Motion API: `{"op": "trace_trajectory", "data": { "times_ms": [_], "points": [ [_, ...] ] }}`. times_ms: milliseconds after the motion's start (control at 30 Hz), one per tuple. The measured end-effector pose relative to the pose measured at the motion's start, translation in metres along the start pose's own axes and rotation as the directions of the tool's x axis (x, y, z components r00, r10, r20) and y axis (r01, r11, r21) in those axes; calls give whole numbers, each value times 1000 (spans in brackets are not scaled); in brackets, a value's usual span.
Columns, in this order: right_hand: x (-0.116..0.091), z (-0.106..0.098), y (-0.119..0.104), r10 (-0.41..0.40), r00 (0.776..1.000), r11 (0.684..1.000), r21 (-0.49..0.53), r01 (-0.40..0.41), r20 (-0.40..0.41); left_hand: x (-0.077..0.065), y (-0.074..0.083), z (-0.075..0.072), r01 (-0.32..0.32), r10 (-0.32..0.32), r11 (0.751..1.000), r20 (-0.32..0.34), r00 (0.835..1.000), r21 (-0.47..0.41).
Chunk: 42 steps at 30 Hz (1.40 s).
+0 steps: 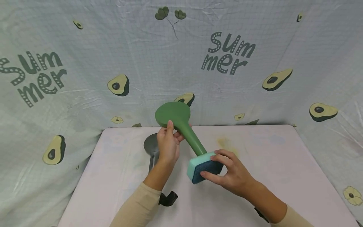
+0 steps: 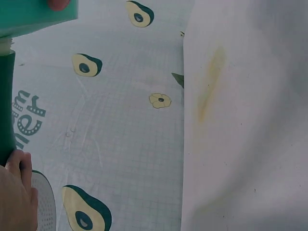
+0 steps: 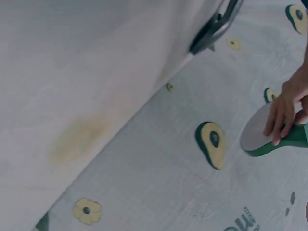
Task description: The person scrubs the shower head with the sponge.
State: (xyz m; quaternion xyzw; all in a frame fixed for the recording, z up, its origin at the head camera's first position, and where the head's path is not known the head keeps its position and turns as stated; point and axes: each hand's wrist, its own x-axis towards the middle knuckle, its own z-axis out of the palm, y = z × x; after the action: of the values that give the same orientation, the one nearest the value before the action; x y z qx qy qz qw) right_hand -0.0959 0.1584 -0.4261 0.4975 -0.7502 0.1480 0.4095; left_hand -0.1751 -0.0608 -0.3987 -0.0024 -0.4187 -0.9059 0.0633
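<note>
A green hand shower [image 1: 173, 114] is held up over the table, its back toward the head view and its handle slanting down to the right. My left hand [image 1: 169, 143] grips it at the neck, thumb on the back and fingers round the far side. The pale perforated spray face [image 2: 44, 202] shows in the left wrist view. Between the thumb and fingers of my right hand [image 1: 234, 173] is a sponge [image 1: 205, 167] with light green foam and a dark blue scouring side. Its foam side meets the handle's lower end, where a pale thread [image 2: 6, 45] partly shows.
A dark grey hand shower [image 1: 151, 145] lies on the pale pink table [image 1: 272, 157], partly hidden by my left forearm. Near that forearm is a curved black piece [image 1: 168, 199]. Another dark object [image 1: 261, 214] peeks out under my right forearm. A printed cloth [image 1: 141, 47] hangs behind.
</note>
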Motion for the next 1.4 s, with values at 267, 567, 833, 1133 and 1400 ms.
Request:
{"op": "trace_trajectory", "data": {
  "times_ms": [267,567,833,1133,1400],
  "points": [
    [-25,-10,19,121,992,993,4,-122,37,3,2,-4,29,-30,999,38,999,37],
    [-43,-29,37,217,973,976,-23,-216,77,0,-9,-24,162,-189,947,73,979,276],
    [-49,-37,44,276,947,961,-29,-275,161,-7,-35,-36,275,-335,886,106,936,373],
    [-66,-44,59,362,895,930,-40,-364,260,-7,-62,-42,381,-450,800,44,892,463],
    [-82,-46,67,429,860,901,-64,-428,277,-4,-77,-41,438,-508,742,0,861,507]
  ]
}}
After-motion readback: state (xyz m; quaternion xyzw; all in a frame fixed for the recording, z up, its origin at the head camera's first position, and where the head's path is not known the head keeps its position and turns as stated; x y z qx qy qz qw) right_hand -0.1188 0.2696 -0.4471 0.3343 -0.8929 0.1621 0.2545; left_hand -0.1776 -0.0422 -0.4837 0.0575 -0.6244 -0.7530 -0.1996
